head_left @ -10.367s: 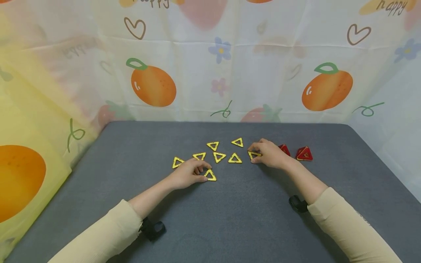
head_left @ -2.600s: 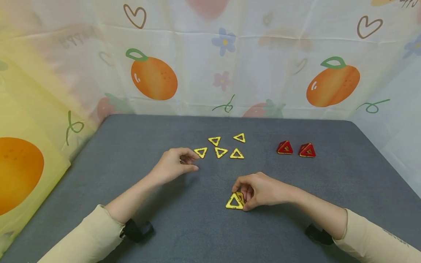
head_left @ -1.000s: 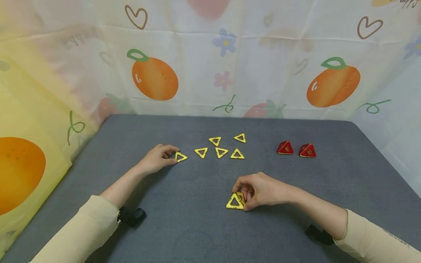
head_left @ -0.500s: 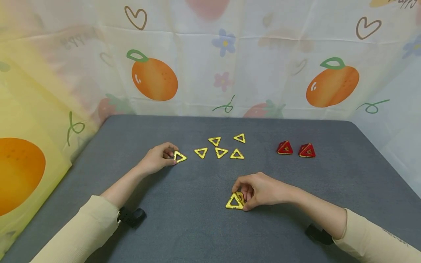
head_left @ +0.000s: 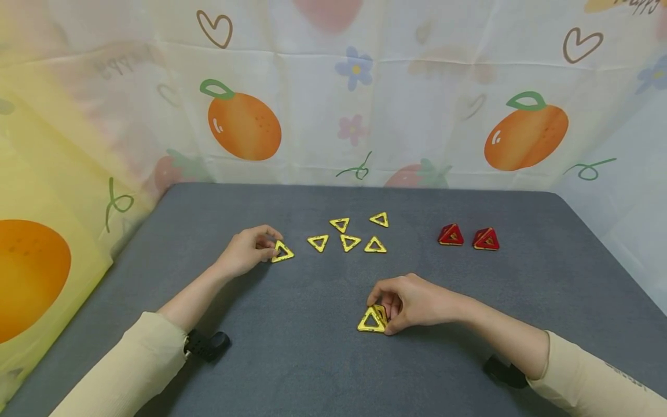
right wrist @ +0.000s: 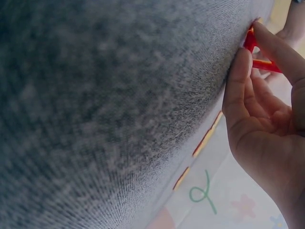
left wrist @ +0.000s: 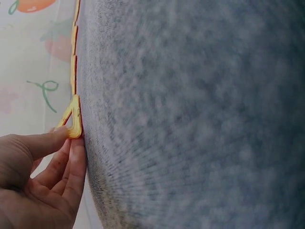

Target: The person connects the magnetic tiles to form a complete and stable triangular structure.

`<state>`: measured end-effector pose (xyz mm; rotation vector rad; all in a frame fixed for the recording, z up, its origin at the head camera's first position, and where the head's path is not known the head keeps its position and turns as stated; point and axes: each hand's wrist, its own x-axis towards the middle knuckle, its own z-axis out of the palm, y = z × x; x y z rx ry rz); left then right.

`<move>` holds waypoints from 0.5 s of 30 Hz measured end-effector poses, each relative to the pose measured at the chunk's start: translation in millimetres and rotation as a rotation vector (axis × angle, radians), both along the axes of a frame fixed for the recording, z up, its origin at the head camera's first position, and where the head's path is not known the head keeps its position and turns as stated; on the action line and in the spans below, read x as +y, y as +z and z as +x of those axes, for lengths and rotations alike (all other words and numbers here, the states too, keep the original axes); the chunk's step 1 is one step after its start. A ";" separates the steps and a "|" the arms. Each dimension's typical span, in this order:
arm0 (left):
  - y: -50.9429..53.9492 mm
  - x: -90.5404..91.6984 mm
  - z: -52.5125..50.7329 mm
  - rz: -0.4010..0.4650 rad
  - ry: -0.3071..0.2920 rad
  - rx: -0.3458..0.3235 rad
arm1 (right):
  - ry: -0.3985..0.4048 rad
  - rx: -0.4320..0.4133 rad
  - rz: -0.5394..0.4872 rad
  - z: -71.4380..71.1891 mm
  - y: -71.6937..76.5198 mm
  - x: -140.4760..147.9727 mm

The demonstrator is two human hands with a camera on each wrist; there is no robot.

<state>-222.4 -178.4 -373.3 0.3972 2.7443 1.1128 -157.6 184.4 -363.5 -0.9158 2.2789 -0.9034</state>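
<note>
My left hand (head_left: 249,250) pinches a yellow triangular magnetic tile (head_left: 283,259) at the left of the tile group. In the left wrist view, thumb and fingers grip this tile (left wrist: 76,125), which stands tilted up from the table. Nearer the front, my right hand (head_left: 417,304) holds two yellow triangular tiles (head_left: 371,329) that lean together, a front one and one behind it. The rear tile is partly hidden by the fingers. Red edges of these tiles (right wrist: 265,65) show between thumb and fingers in the right wrist view.
Several loose yellow triangular tiles (head_left: 375,250) lie flat in the middle of the grey table (head_left: 292,370). Two red pyramids (head_left: 451,236) stand at the right. A patterned cloth (head_left: 312,104) hangs behind the table's back edge.
Over ten seconds, my right hand came forward and now holds joined tiles, while my left hand moved to the left tile. In the last second that tile tilted up; the right hand stayed still.
</note>
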 end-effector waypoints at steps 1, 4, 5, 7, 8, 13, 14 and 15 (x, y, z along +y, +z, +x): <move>-0.1 0.4 -0.1 0.003 0.002 0.002 | -0.001 0.000 0.000 0.1 0.0 0.1; 1.0 2.4 0.7 0.012 0.013 0.006 | -0.003 0.003 -0.001 0.0 -0.1 0.1; 1.8 3.5 1.1 0.017 0.017 0.005 | -0.003 0.005 -0.002 0.1 -0.2 0.1; 3.5 6.0 1.9 0.029 0.019 0.002 | -0.001 0.008 -0.005 -0.1 -0.5 0.0; 4.5 7.7 2.4 0.034 0.016 0.001 | 0.000 0.009 -0.006 -0.1 -0.7 -0.1; 9.2 18.7 6.6 0.084 -0.016 -0.017 | 0.002 0.012 -0.009 0.0 -1.0 -0.2; 9.8 21.3 7.9 0.096 -0.023 -0.022 | 0.002 0.011 -0.009 0.1 -0.9 -0.2; 10.5 24.1 9.4 0.110 -0.025 -0.029 | 0.001 0.011 -0.009 0.1 -0.9 -0.2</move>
